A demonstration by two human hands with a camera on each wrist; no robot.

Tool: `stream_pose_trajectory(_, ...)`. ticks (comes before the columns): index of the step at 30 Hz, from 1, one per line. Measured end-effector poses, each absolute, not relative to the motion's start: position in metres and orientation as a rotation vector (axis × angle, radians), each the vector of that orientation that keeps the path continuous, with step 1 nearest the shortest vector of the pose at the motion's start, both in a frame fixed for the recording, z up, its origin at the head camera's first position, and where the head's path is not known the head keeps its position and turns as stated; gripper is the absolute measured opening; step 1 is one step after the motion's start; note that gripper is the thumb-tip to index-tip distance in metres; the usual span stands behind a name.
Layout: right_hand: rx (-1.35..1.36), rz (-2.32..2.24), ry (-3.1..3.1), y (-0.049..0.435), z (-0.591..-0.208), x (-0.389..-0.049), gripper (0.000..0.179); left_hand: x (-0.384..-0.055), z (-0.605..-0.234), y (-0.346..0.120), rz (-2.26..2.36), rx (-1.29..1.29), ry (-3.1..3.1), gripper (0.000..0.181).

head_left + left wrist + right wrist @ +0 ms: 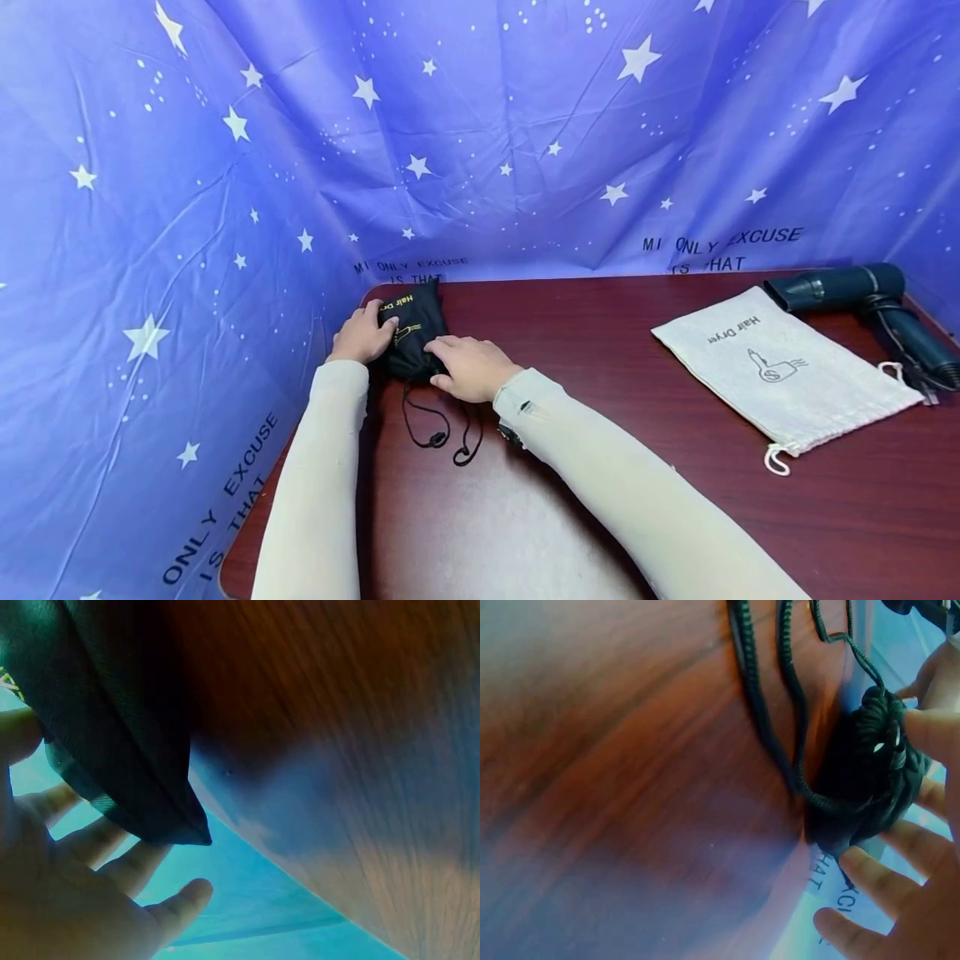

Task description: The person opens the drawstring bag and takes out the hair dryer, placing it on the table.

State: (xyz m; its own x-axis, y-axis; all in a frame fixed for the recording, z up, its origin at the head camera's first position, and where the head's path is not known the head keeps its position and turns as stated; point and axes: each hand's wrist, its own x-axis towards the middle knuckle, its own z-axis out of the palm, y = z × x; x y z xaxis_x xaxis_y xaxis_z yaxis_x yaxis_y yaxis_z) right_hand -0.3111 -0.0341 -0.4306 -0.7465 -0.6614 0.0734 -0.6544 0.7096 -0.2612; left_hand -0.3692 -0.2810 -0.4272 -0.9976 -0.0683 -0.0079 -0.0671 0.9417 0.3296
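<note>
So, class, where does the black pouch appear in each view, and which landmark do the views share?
Head: black pouch left of centre, between the left hand and right hand.
Left wrist: pouch upper left, running off the top edge.
Right wrist: pouch right of centre, about mid-height.
Shared landmark: the brown tabletop.

- I see blue cloth point(495, 200) hanging in folds behind and left, with white stars point(639, 59) and black lettering point(767, 237).
- Below it, a red-brown surface point(585, 333), pale glare point(510, 517) across its near part.
</note>
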Motion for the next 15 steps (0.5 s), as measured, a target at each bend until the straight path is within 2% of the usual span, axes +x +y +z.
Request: stream_pose_trajectory(15,-1.135,-0.377,2.930,-0.027,-0.426,-0.303,0.040,-0.367,-0.416,-0.264,-0.309,0.021,-3.110,0.063)
